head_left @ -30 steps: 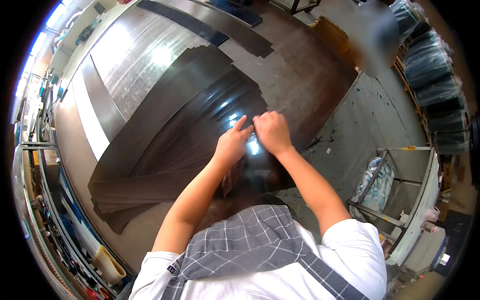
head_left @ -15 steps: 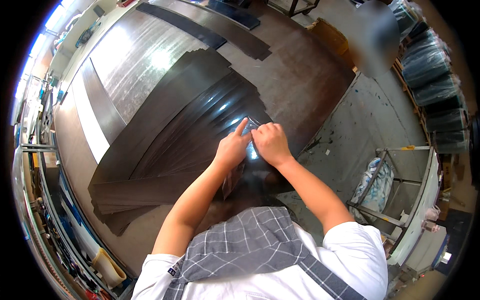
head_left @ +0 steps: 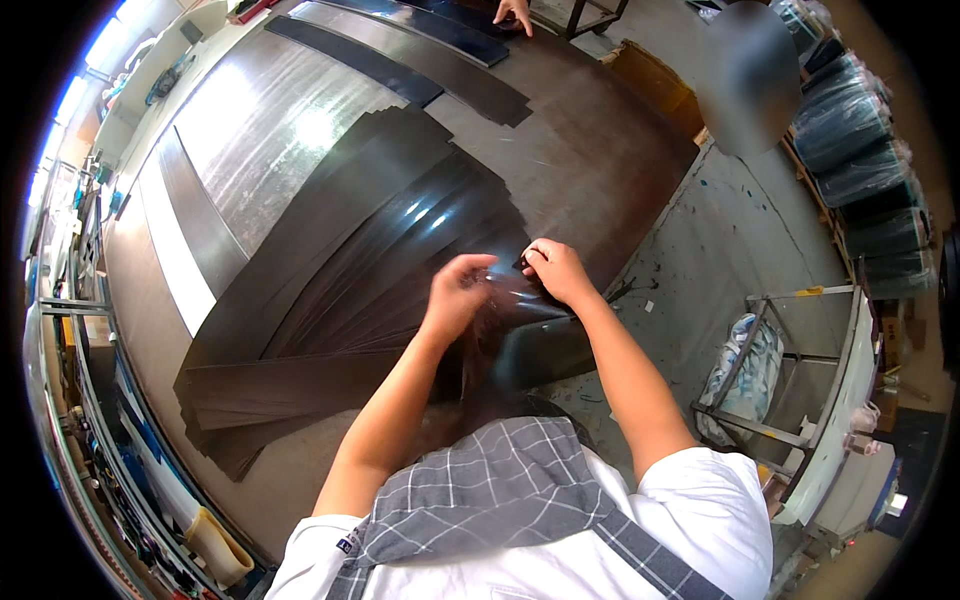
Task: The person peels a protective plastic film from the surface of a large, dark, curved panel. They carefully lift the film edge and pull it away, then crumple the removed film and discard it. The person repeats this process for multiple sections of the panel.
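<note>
A fan of long, dark brown flexible strips [head_left: 330, 240] is spread over the table, overlapping one another. At the fan's near right end my right hand [head_left: 557, 270] pinches the corner of a glossy dark strip [head_left: 535, 300]. My left hand [head_left: 458, 300] is beside it, with fingers curled and slightly blurred. Thin clear film [head_left: 482, 335] shows at its fingers and hangs below toward my apron. Exactly where film and strip separate is hard to make out.
The brown table [head_left: 640, 120] bears more dark strips [head_left: 350, 60] at its far side, near another person's hand [head_left: 514, 15]. A metal frame rack [head_left: 780, 400] stands on the right. Plastic-wrapped stacks [head_left: 850, 130] line the far right; shelving [head_left: 75, 310] runs along the left.
My hands, close together before, have moved apart; the right has lifted a strip corner and the left has curled its pointing finger in. Another person's hand has appeared at the far edge.
</note>
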Demonstrator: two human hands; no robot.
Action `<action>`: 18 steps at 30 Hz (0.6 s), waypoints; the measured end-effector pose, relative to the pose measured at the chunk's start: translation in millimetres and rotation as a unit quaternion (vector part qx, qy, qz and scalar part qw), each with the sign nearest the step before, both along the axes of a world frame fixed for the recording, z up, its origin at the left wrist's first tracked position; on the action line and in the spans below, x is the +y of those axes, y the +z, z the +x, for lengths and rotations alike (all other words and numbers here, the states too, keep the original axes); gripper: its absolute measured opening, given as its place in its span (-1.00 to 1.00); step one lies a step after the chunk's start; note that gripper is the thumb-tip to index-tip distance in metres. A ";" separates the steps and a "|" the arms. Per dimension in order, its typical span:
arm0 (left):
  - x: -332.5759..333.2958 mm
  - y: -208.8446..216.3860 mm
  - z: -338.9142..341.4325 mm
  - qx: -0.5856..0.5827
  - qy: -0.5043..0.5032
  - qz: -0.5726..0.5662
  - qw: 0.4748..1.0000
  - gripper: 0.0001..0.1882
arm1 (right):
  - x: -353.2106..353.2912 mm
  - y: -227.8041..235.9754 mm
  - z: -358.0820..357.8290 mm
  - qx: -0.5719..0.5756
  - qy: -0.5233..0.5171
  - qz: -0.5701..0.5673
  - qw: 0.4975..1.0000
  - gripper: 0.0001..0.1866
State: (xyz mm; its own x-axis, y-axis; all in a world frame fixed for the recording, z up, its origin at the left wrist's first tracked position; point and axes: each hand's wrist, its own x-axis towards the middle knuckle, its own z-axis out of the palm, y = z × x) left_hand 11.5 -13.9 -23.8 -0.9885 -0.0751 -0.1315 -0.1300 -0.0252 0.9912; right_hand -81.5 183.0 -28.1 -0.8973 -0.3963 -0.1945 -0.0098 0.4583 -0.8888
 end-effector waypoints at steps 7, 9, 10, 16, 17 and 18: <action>3.6 -14.8 -10.9 0.149 0.071 -0.315 0.935 -0.73 | -7.1 9.1 -7.3 0.017 0.068 0.105 0.992 -0.76; 11.0 -7.6 -8.5 0.117 0.012 -0.373 0.920 -0.72 | -13.5 14.2 -6.7 0.149 0.002 0.127 0.981 -0.76; 14.0 -6.1 -5.9 0.108 -0.005 -0.402 0.909 -0.70 | -17.3 16.4 -5.7 0.214 -0.031 0.137 0.967 -0.76; 19.4 13.3 4.4 0.036 -0.150 -0.481 0.863 -0.42 | -22.7 2.8 26.2 0.443 0.048 0.251 0.859 -0.89; 22.3 23.2 6.4 0.009 -0.170 -0.487 0.857 -0.46 | -22.1 1.3 30.0 0.447 0.059 0.229 0.863 -0.89; 23.7 28.0 7.6 -0.017 -0.189 -0.493 0.849 -0.50 | -22.1 0.4 31.2 0.451 0.069 0.206 0.866 -0.88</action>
State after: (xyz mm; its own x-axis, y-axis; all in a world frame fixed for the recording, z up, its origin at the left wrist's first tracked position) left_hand 19.2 9.8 4.3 -0.9633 0.1561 -0.2183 0.0264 0.8647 0.5017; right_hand -50.3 161.0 -27.8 -0.7067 -0.5763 0.4105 -0.6953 0.6730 -0.2523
